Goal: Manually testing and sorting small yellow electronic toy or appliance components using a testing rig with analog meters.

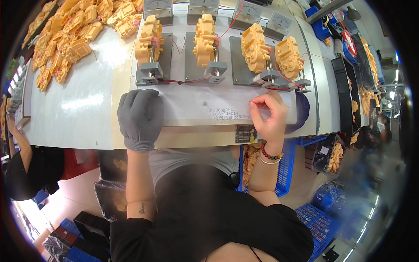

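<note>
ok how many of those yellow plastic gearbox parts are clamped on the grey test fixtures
4, in a row across the white bench: far-left yellow plastic gearbox, second, third, far-right. The loose yellow heap at upper left is not counted.

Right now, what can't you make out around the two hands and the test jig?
Head view only:
- Right hand: fingertips pinched together at the jig board; anything between them is too small to tell.
- Left hand: the grey glove lies flat on the board and covers whatever is under the palm.
- Meters: cut off by the top edge.
- Blue crate: mostly hidden behind the right forearm.
</note>
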Motion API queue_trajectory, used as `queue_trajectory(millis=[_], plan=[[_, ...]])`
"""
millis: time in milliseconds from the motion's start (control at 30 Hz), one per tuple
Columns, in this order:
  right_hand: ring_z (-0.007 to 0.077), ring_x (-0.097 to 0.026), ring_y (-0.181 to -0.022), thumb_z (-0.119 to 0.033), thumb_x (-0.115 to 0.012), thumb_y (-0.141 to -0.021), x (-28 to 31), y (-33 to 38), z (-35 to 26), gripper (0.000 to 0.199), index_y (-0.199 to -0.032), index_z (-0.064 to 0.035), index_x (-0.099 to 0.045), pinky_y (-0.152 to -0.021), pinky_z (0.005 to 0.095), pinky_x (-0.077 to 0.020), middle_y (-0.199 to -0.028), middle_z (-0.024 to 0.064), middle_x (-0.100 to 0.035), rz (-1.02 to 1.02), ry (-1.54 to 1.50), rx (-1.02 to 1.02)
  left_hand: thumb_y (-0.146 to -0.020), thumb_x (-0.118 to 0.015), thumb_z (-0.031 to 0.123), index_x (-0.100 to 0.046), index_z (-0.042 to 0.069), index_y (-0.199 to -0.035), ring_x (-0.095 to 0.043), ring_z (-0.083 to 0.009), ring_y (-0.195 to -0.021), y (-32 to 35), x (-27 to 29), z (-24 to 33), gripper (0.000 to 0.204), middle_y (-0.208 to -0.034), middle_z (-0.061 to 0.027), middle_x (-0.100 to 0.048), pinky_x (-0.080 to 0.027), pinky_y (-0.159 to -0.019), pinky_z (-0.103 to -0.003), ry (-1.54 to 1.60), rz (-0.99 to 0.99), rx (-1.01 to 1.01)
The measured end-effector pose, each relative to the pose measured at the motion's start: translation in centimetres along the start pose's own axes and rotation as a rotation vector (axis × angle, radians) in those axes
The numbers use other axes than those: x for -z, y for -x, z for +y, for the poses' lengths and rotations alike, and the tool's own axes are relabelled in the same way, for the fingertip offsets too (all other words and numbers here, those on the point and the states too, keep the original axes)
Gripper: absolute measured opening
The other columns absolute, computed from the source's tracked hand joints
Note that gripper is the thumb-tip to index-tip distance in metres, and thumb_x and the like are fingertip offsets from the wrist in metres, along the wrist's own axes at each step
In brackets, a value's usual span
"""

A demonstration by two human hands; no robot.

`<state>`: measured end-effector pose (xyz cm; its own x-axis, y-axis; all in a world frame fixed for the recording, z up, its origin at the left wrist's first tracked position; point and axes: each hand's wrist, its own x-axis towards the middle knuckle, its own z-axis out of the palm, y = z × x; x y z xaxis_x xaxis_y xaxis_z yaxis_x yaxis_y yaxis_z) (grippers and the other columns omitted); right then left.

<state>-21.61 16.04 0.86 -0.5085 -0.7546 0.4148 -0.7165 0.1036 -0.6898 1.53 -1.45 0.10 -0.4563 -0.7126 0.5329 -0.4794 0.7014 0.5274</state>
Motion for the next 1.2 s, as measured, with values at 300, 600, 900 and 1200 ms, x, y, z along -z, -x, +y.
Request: queue_trajectory(millis=[300, 600, 900, 1200], plan=[[0.0239, -0.06, -0.067, -0.001, -0.068, -0.07, 0.0, -0.1, 0.1, 0.008, -0.076, 0.0003, -0.063, -0.059, 0.0304, -0.0509, -0.074, 0.0115, -0.059, 0.006, 0.009, 0.013, -0.071, -0.067, 0.002, -0.065, 0.007, -0.08, -0.053, -0.0255, -0.066, -0.1, 0.2, 0.1, 0.01, -0.072, -0.0073, -0.059, -0.044, -0.06, -0.036, 0.09, 0.0, 0.049], [0.0261, -0.058, -0.068, -0.002, -0.068, -0.07, -0.1, -0.1, 0.3, 0.007, -0.075, -0.001, -0.063, -0.062, 0.0335, -0.0478, -0.072, 0.0107, -0.06, 0.018, 0.021, 0.023, -0.071, -0.066, 0.001, -0.065, 0.006, -0.079, -0.053, -0.0245, -0.064, -0.3, 0.1, -0.1, 0.009, -0.071, -0.0068, -0.058, -0.043, -0.059, -0.035, 0.05, -0.005, 0.013], [0.025, -0.059, -0.068, -0.002, -0.068, -0.07, -0.2, 0.0, 0.3, 0.008, -0.075, -0.0008, -0.063, -0.061, 0.0322, -0.0485, -0.073, 0.0107, -0.059, 0.016, 0.014, 0.018, -0.074, -0.065, 0.001, -0.064, 0.003, -0.079, -0.053, -0.0229, -0.064, -0.3, 0.9, 0.0, 0.006, -0.072, -0.0079, -0.059, -0.043, -0.059, -0.032, 0.164, -0.068, 0.083], [0.0232, -0.058, -0.065, -0.001, -0.068, -0.071, 0.0, -0.1, -0.1, 0.008, -0.076, -0.0005, -0.062, -0.059, 0.0305, -0.0486, -0.073, 0.0103, -0.058, 0.008, 0.009, 0.006, -0.074, -0.06, -0.003, -0.065, 0.0, -0.084, -0.054, -0.0155, -0.065, 0.1, 1.6, -1.1, 0.012, -0.078, -0.0081, -0.06, -0.044, -0.061, -0.026, 0.395, -0.15, 0.19]])
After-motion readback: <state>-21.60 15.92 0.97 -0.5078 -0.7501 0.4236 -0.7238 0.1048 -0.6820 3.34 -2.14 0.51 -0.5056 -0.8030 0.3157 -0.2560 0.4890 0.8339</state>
